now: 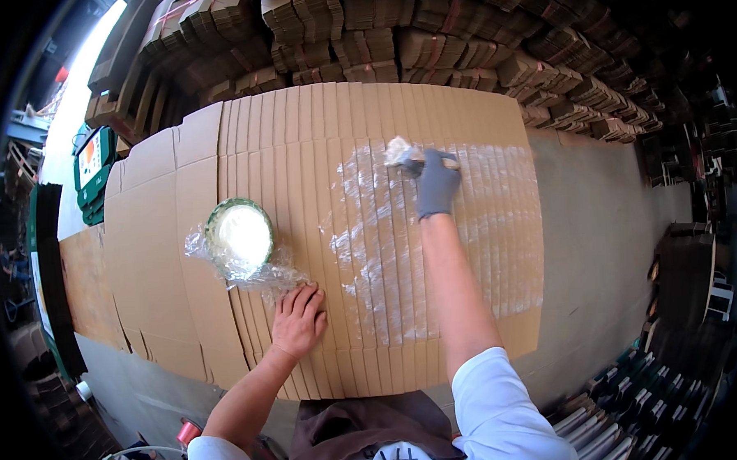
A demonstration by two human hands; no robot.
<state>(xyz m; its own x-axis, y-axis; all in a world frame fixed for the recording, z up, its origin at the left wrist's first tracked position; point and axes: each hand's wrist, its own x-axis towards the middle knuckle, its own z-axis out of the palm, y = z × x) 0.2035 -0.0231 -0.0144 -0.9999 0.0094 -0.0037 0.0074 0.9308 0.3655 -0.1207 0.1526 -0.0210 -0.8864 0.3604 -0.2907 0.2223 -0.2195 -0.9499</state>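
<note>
Overlapping brown cardboard sheets [292,176] lie fanned out in a row of narrow strips before me. My right hand [439,186], in a grey glove, grips a brush [400,152] whose head is coated white and lies at the far part of the sheets. Streaky white paste [378,254] covers the strips on the right side. My bare left hand [298,319] rests open on the cardboard, fingers flat, at the edge of crumpled clear plastic film [264,276]. Just beyond it stands a round green-rimmed tub [239,234] with a bright white content.
Tied stacks of flat cardboard [368,24] line the far side. Green crates [95,172] stand at the left. Grey floor [590,228] shows to the right of the sheets. Dark slatted items [639,407] sit at lower right, a red spool [188,431] at lower left.
</note>
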